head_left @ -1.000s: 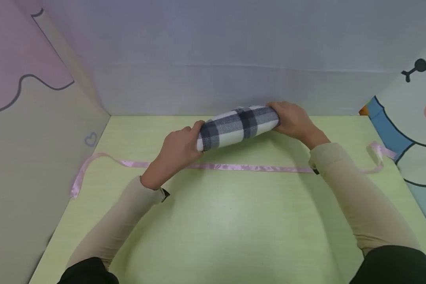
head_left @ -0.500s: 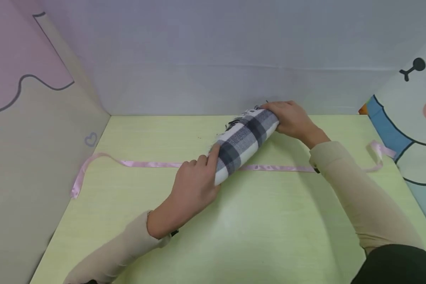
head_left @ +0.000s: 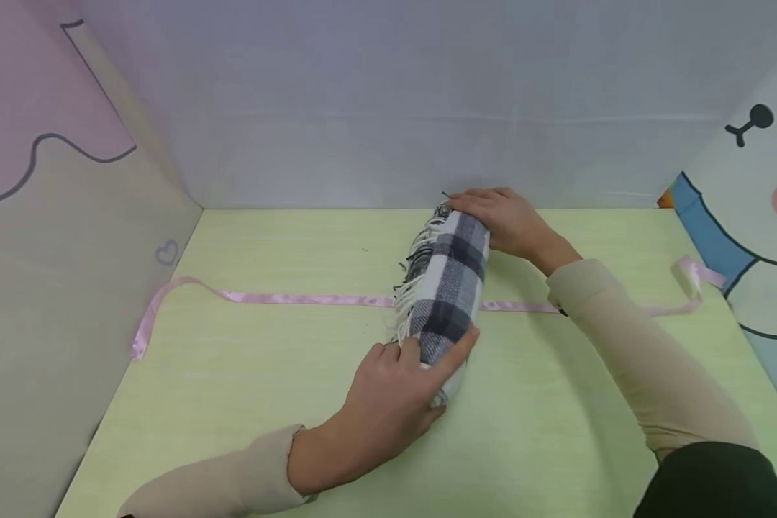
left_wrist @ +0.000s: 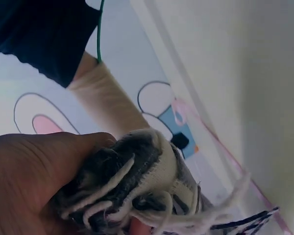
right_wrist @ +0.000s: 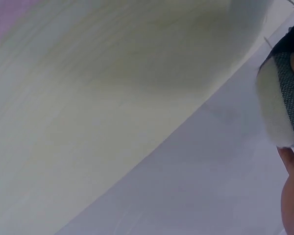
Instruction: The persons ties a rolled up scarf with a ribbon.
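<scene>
A rolled plaid scarf (head_left: 456, 266) in white, grey and black is held over the middle of the table, its length running away from me. White and dark fringe (head_left: 421, 262) hangs along its left side. My left hand (head_left: 388, 396) grips the near end, with the thumb along the right side. At the far end my right hand (head_left: 501, 219) holds the roll from above and the right. In the left wrist view the rolled end of the scarf (left_wrist: 152, 171) shows loose fringe strands beside the thumb. The right wrist view catches only a corner of the scarf (right_wrist: 279, 103) with fingertips.
A pink satin ribbon (head_left: 311, 298) stretches left to right across the pale yellow-green table (head_left: 246, 388), passing under the scarf. Its ends curl near the table's two side edges. A plain pale wall (head_left: 362, 144) rises behind, and printed panels stand at both sides.
The scarf roll has turned from nearly crosswise to lengthwise. My left hand has come toward me and right with its end; my right hand has moved slightly left. The fringe has come into view.
</scene>
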Demonstrator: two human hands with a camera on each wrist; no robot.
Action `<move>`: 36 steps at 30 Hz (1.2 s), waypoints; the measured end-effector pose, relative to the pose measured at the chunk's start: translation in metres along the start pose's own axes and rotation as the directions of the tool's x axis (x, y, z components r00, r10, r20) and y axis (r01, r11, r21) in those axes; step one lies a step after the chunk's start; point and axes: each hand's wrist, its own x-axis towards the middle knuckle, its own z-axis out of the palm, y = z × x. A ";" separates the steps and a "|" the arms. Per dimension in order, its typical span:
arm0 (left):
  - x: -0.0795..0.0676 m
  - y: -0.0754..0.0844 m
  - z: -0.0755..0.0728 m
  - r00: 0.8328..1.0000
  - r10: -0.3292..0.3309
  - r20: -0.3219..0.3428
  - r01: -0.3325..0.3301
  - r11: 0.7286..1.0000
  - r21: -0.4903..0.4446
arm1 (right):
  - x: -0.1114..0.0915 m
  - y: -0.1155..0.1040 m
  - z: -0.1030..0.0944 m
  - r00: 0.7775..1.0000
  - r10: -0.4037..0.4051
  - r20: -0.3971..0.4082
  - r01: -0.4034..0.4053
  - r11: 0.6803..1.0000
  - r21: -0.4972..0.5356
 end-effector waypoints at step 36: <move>-0.021 0.022 0.028 0.896 0.137 0.422 -0.081 0.986 -0.149 | -0.023 -0.031 0.029 0.938 0.256 0.235 -0.241 0.966 -0.095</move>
